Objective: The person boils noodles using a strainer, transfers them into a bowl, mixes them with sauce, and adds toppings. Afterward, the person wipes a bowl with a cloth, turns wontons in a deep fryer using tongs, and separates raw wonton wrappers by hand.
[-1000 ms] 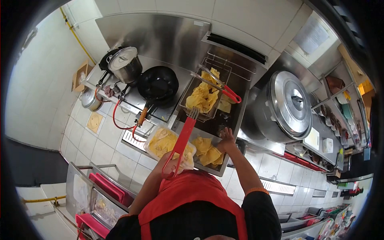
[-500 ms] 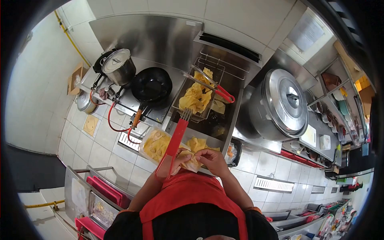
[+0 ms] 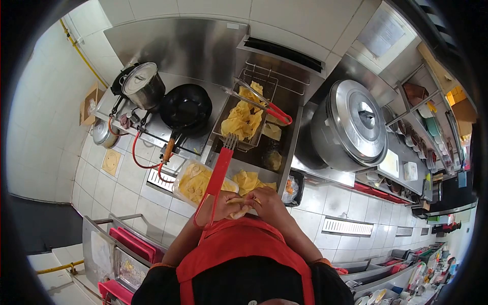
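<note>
My left hand [image 3: 218,207] and my right hand [image 3: 266,202] meet in front of the red apron, both closed on a pale yellow piece of food [image 3: 239,209], mostly hidden by the fingers. A fork with a wide red handle [image 3: 219,170] rests across my left hand, its tines pointing toward the fryer. Beside my left hand sits a clear tub [image 3: 178,191] of yellow food. More thin yellow sheets [image 3: 248,181] lie just beyond my hands. Yellow fried pieces [image 3: 241,121] fill a wire basket, with red-handled tongs [image 3: 278,114] across it.
A black wok [image 3: 186,109] and a lidded pot [image 3: 145,87] stand on the stove at the left. The large lidded steel pot [image 3: 351,127] is right of the fryer [image 3: 294,133]. A black bin [image 3: 300,189] stands near my right hand.
My hands have drawn closer together and folded over the food, which shows less than before. The view has shifted slightly, and a loose piece in the fryer's oil shows more clearly.
</note>
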A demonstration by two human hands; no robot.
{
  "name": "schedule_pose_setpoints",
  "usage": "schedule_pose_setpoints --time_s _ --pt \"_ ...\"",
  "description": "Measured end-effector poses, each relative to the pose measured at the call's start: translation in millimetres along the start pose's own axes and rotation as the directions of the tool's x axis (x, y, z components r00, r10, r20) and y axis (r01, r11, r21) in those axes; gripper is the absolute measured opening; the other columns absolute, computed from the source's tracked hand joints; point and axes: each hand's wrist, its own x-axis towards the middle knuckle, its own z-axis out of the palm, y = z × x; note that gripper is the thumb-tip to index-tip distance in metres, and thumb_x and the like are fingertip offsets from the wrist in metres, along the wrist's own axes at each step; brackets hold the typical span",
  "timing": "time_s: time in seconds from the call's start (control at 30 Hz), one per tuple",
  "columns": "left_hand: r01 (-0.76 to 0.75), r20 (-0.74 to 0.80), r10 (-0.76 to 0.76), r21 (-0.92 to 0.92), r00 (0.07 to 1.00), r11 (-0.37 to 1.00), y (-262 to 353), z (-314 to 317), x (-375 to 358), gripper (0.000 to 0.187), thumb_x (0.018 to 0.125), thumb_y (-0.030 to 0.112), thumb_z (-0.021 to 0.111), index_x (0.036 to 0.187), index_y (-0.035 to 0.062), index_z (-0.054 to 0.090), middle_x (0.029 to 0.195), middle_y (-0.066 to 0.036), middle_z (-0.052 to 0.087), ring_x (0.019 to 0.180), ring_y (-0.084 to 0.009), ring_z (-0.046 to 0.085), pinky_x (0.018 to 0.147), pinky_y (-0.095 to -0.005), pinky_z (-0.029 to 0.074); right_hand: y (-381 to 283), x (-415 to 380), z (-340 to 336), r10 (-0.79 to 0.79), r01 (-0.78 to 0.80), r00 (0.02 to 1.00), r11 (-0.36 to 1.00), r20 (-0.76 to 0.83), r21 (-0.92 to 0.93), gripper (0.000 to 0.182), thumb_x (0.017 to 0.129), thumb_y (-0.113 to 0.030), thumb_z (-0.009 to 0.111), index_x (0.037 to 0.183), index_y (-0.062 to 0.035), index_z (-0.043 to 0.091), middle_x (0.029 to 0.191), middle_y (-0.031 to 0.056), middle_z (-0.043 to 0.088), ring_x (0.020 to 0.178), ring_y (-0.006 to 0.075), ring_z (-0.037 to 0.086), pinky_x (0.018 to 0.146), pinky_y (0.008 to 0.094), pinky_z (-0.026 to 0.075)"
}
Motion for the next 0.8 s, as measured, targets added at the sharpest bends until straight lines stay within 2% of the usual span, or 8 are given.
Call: schedule_pose_setpoints --time_s 0.17,0.27,0.37,0.5,0.63,0.7,0.73,0.8 --pt "-0.056 -0.024 0.058 0.076 0.998 0.996 -11.1 0.7 -2.6 0.024 0.087 0.022 0.068 0.090 -0.0016 0.066 0.068 -0.009 0.063 0.059 -0.0128 0.061 0.051 -0.0297 0.047 10.2 -2.9 9.7 0.032 -0.035 0.998 0.998 0.059 0.060 0.012 0.087 -0.015 0.064 0.090 -0.0033 0.064 0.086 0.0154 0.066 0.082 0.0347 0.063 0.075 0.0414 0.049" --pt "-0.334 -0.045 0.387 0.420 0.921 0.844 -38.2 4.9 3.9 0.030 0.084 0.027 0.071 0.090 -0.0013 0.066 0.070 -0.015 0.064 0.065 -0.0261 0.066 0.056 -0.0355 0.050 15.5 -7.0 17.2 -0.053 0.057 0.994 0.998 0.098 -0.032 0.012 0.089 -0.016 0.059 0.090 -0.0044 0.063 0.090 0.0170 0.065 0.084 0.0356 0.063 0.076 0.0426 0.049" --pt "-0.162 -0.113 0.220 0.386 0.969 0.908 -32.8 10.5 9.1 0.043 0.080 0.040 0.071 0.088 -0.0016 0.065 0.075 -0.021 0.063 0.067 -0.0282 0.065 0.062 -0.0369 0.048 29.1 -16.9 29.6 0.121 -0.121 0.982 0.993 0.143 -0.008 0.014 0.088 -0.016 0.055 0.089 -0.0047 0.063 0.094 0.0171 0.064 0.085 0.0361 0.063 0.075 0.0429 0.050" --pt "-0.173 -0.045 0.208 0.404 0.977 0.898 -53.3 14.0 20.3 0.044 0.076 0.040 0.073 0.083 -0.0030 0.065 0.071 -0.019 0.062 0.064 -0.0281 0.064 0.061 -0.0376 0.048 39.4 -27.9 27.7 -0.058 0.055 0.987 0.998 0.149 0.023 0.022 0.088 -0.027 0.061 0.089 -0.0041 0.062 0.088 0.0161 0.062 0.088 0.0353 0.062 0.077 0.0415 0.049" --pt "0.085 -0.052 -0.084 0.030 0.995 0.996 -61.6 25.9 25.4 0.034 0.072 0.024 0.072 0.088 -0.0057 0.067 0.073 -0.013 0.068 0.070 -0.0146 0.065 0.064 -0.0310 0.050 30.3 -36.1 15.3 0.118 -0.133 0.986 0.983 0.121 0.126 0.025 0.089 -0.028 0.061 0.090 -0.0032 0.061 0.089 0.0163 0.063 0.087 0.0351 0.063 0.075 0.0420 0.048" --pt "0.119 -0.039 -0.116 0.083 0.992 0.989 -26.7 31.6 20.3 0.027 0.071 0.015 0.070 0.089 -0.0056 0.068 0.074 -0.009 0.068 0.072 -0.0109 0.064 0.065 -0.0268 0.050 39.3 -40.9 18.3 0.072 -0.077 0.994 0.995 0.076 0.058 0.027 0.089 -0.030 0.061 0.090 -0.0028 0.060 0.089 0.0168 0.064 0.087 0.0351 0.063 0.075 0.0421 0.048" --pt "0.046 0.020 -0.047 0.062 0.999 0.997 -36.0 30.4 23.3 0.017 0.081 0.011 0.070 0.090 -0.0036 0.067 0.080 -0.006 0.068 0.072 -0.0115 0.064 0.064 -0.0267 0.053 30.5 -39.4 10.8 0.218 -0.239 0.967 0.957 0.133 0.166 0.030 0.088 -0.032 0.062 0.093 -0.0029 0.060 0.090 0.0171 0.064 0.086 0.0354 0.064 0.074 0.0423 0.048" --pt "-0.047 0.099 0.022 0.260 0.995 0.964 -47.3 22.6 31.2 0.026 0.087 0.023 0.066 0.098 -0.0011 0.068 0.094 -0.012 0.068 0.080 -0.0200 0.063 0.070 -0.0339 0.052 35.2 -44.4 9.6 0.183 -0.196 0.979 0.967 0.088 0.163 0.030 0.089 -0.032 0.062 0.095 -0.0033 0.059 0.089 0.0169 0.064 0.086 0.0356 0.064 0.074 0.0425 0.048"
